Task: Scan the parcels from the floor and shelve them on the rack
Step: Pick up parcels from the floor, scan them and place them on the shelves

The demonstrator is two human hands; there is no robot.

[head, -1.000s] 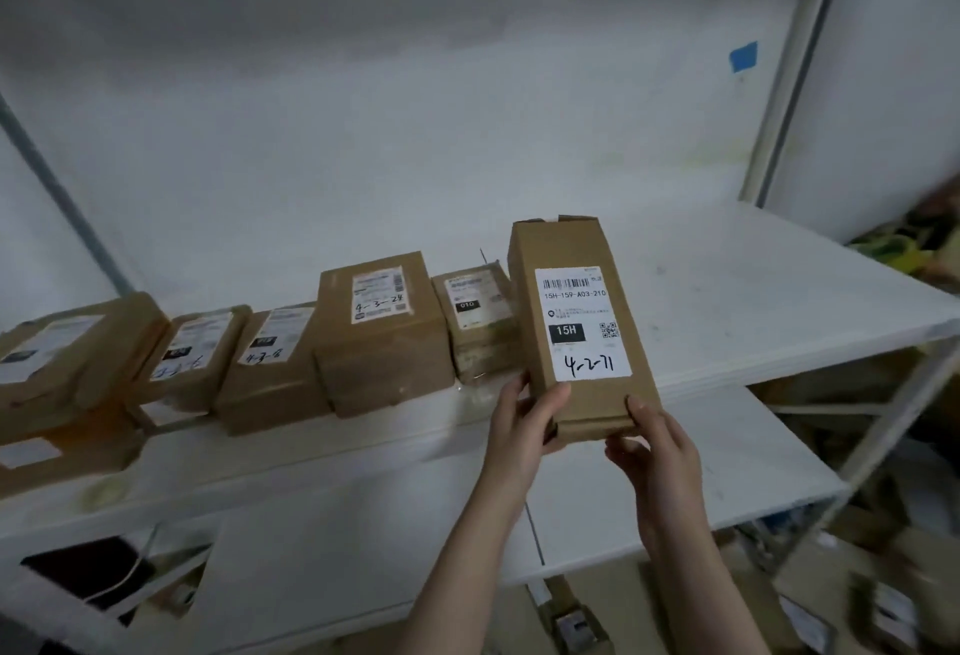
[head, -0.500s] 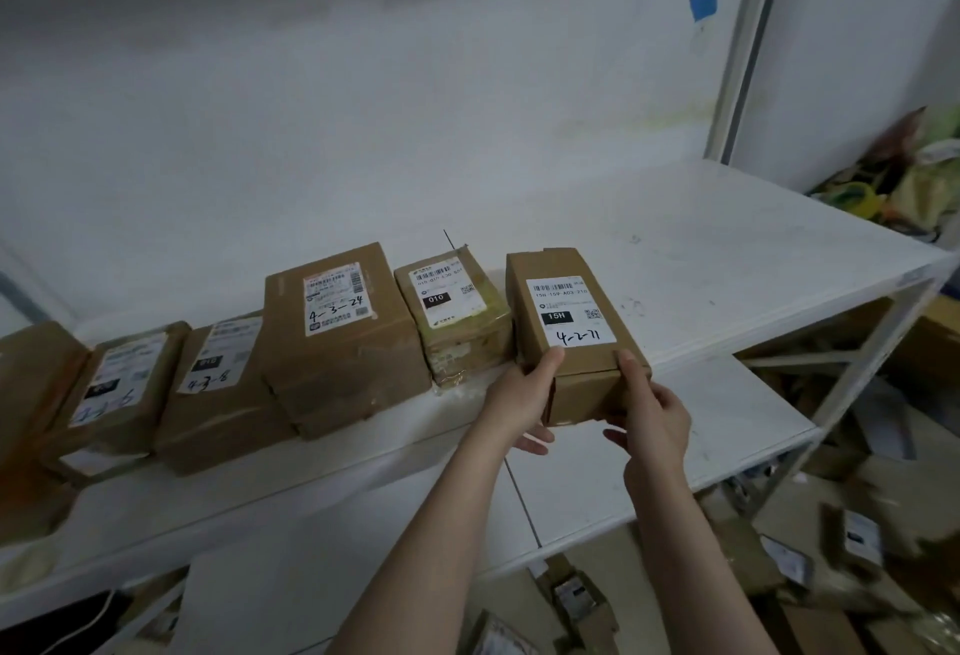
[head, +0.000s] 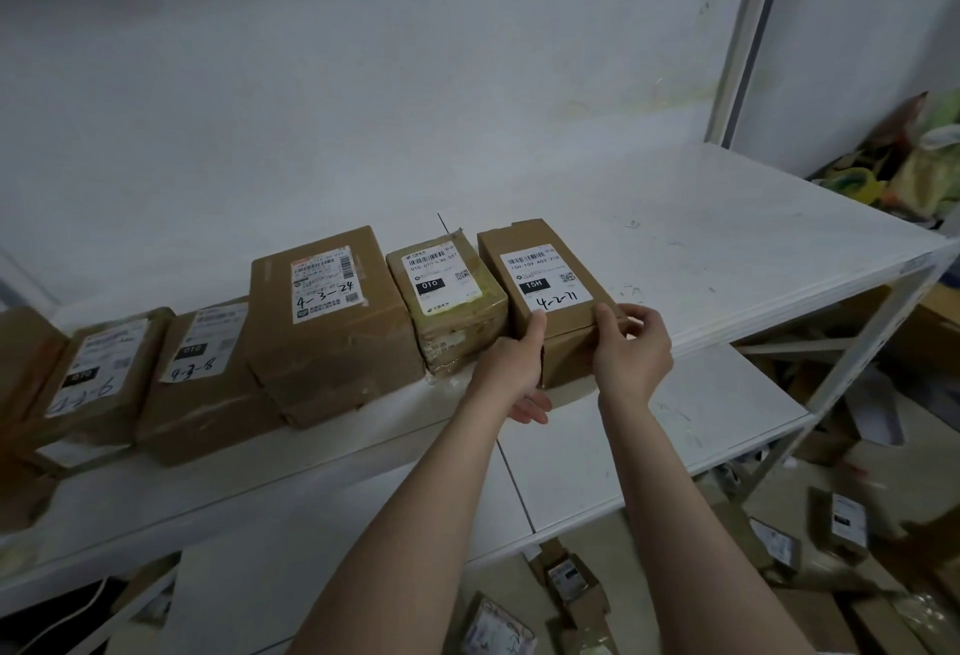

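Head view: brown cardboard parcel (head: 545,285), white label "4-2-71", being seated on white rack shelf (head: 727,249).
It is gripped at its near end by left hand (head: 511,368) and right hand (head: 631,347), thumbs on top, at the row's right end, just beside green-taped parcel (head: 447,301). It should be slid flush w/ neighbours, label up, before release. Vs 1 s ago: then raised and tilted, now flat.

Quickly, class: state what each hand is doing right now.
Left hand: grips the parcel marked 4-2-71.
Right hand: grips the same parcel.
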